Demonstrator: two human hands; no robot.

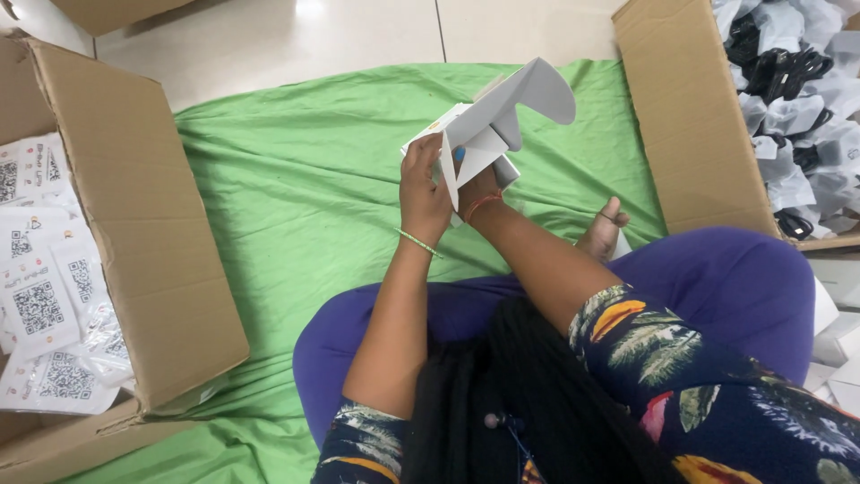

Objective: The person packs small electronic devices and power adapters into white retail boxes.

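Green cloth (296, 197) below, raised hands: left (423, 193), right (479, 190) clasp white carton (502, 112)

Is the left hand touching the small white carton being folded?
Touching. The head view shows the left hand wrapped around the near edge of the white carton, fingers pressed on its panel with no gap, above the green cloth.
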